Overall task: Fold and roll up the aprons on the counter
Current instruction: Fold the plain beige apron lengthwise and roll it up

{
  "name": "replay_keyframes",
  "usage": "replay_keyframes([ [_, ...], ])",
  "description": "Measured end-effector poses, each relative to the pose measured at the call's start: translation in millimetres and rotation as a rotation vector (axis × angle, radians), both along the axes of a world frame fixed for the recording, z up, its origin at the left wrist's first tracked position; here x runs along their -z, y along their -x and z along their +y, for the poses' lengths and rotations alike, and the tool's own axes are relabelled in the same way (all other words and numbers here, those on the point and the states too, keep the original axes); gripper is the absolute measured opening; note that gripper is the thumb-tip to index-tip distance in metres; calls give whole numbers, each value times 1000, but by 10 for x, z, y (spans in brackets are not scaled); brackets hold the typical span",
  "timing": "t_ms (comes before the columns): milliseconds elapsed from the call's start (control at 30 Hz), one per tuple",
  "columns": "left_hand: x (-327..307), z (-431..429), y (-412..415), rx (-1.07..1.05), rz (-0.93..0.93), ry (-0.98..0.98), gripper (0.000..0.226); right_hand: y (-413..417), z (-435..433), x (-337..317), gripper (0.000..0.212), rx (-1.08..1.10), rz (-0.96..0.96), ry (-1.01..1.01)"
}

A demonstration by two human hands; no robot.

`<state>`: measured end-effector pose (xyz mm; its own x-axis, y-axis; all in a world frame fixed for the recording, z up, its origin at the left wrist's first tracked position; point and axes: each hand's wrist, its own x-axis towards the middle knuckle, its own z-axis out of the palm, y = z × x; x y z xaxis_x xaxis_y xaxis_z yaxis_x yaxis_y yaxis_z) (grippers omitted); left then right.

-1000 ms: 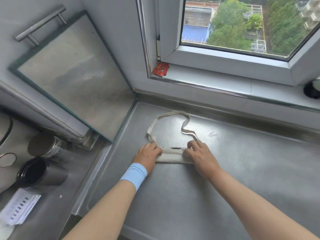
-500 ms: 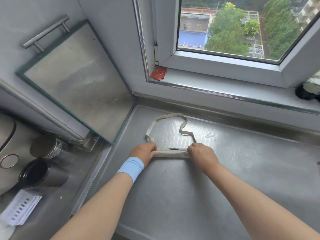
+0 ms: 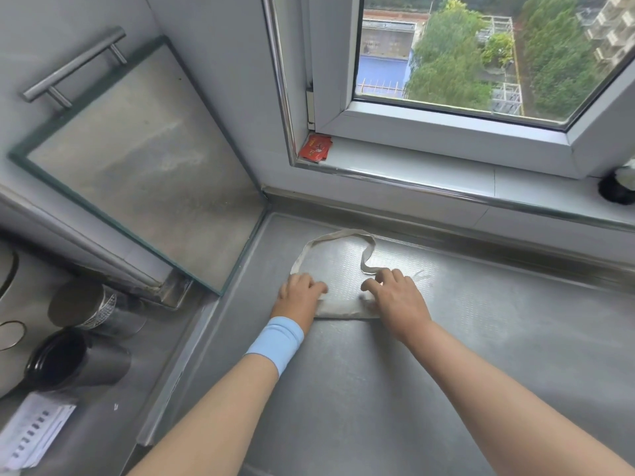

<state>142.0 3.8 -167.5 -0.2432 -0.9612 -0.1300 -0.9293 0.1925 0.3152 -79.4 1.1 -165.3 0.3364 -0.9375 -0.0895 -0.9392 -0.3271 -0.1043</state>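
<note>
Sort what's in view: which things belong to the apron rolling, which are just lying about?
In use: apron, strap, left hand, right hand, counter.
Lying about: red packet, steel cup, dark cup, papers, glass panel.

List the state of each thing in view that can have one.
apron, rolled into a short bundle, lying on the counter
strap, unrolled, lying in a loose loop beyond the bundle
left hand, fingers curled over the bundle's left end
right hand, fingers curled over the bundle's right end
black cup, uncovered, mouth showing
</note>
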Motion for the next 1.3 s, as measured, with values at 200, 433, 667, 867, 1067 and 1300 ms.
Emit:
replay_keyframes([
  [200, 182, 214, 171, 191, 138, -43, 66, -47, 189, 202, 62, -51, -227, -180],
  [433, 234, 246, 89, 222, 92, -108, 75, 78, 206, 272, 53, -83, -339, -227],
  [667, 168, 160, 127, 190, 52, -149, 64, 98, 148, 249, 13, -232, -50, 38],
  [867, 1, 184, 154, 141, 50, -185, 31, -64, 139, -126, 39, -377, 242, 135],
  [1067, -530, 86, 132, 49, 182, -407, 20, -119, 36, -717, 31, -255, 76, -197],
  [1300, -1361, 188, 152, 37, 270, -519, 26, -101, -154, -1639, 17, -107, -73, -608],
])
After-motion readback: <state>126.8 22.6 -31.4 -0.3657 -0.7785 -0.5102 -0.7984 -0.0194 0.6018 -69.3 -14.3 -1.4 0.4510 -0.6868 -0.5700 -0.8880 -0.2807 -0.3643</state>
